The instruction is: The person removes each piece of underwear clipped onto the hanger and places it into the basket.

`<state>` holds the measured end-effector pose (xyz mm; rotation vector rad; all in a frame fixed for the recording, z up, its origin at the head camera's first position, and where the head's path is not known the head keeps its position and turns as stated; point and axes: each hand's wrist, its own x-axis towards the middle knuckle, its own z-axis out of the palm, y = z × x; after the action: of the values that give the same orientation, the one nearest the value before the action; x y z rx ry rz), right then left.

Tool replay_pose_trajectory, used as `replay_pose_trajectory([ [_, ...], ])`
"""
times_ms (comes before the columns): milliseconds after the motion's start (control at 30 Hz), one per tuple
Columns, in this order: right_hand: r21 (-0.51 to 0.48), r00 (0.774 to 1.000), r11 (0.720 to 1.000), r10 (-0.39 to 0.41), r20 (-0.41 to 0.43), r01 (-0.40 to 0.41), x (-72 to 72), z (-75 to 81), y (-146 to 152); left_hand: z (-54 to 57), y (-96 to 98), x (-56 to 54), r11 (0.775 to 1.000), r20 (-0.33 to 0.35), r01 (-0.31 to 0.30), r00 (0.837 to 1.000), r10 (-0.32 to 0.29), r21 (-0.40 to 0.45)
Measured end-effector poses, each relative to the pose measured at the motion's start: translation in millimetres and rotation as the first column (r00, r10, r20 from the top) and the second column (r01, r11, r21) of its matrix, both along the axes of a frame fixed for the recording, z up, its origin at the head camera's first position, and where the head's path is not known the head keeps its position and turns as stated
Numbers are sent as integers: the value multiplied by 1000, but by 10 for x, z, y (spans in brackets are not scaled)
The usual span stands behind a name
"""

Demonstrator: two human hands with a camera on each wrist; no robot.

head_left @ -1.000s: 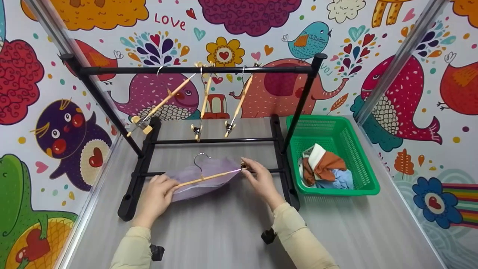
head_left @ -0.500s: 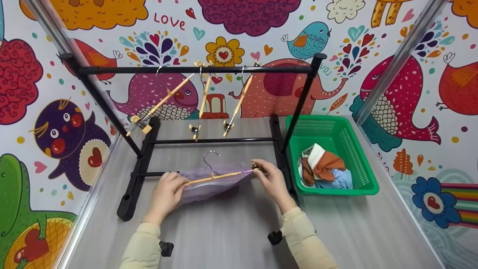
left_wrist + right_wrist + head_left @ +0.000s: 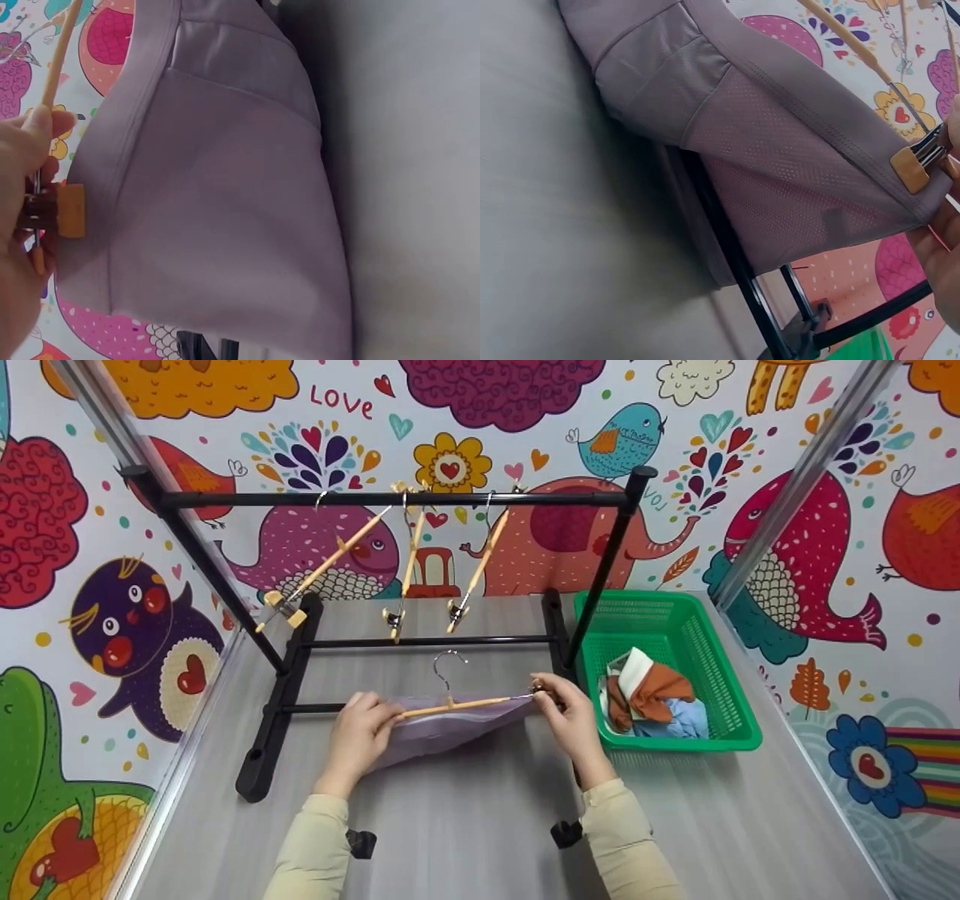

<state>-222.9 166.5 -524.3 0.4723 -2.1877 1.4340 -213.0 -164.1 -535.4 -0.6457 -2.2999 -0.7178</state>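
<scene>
A mauve pair of underpants (image 3: 450, 735) hangs by its waistband from a wooden clip hanger (image 3: 459, 706), whose metal hook points up. My left hand (image 3: 363, 735) grips the hanger at its left end. In the left wrist view a clip (image 3: 71, 211) bites the waistband just beside those fingers. At the other end my right hand (image 3: 566, 716) pinches the right clip; the right wrist view has that clip (image 3: 910, 171) on the waistband corner. Between the hands the waistband hangs fairly straight, with the cloth sagging below. The fingertips behind the clips are partly hidden.
A black garment rack (image 3: 390, 500) stands ahead, bearing 3 clip hangers (image 3: 411, 559) on its top rail. On the right, a green basket (image 3: 739, 731) holds crumpled brown, white and blue clothes (image 3: 660, 694). Printed panels wall in the grey table (image 3: 457, 840).
Both hands have shifted to the right, carrying the hanger and underpants. The hanger has levelled and its hook has risen slightly. The rack's hangers and the basket stay put.
</scene>
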Motion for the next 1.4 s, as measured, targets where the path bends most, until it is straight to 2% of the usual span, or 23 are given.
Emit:
replay_pose_trajectory([
  [167,-24,1000,1000,-12,-21,12,123,238,33,28,111,-40,1000,-6,14,1000,-14,18],
  [400,-71,996,996,-49,-69,44,143,268,104,93,235,-95,1000,-3,20,1000,-20,20],
  [700,-88,987,994,-74,-144,62,156,298,170,138,315,-119,995,-52,80,996,-77,53],
  [800,-86,988,995,-65,-142,53,153,284,180,129,325,-117,996,-47,72,996,-70,50],
  [1100,-141,999,990,13,-49,-20,137,138,215,45,338,-92,1000,43,21,999,-21,9],
  [1267,-131,1000,991,10,-17,-12,134,57,229,-34,349,-94,1000,87,7,996,-7,-1],
  [1400,-114,1000,993,-7,10,8,139,18,225,-93,355,-98,1000,89,0,996,-1,6],
])
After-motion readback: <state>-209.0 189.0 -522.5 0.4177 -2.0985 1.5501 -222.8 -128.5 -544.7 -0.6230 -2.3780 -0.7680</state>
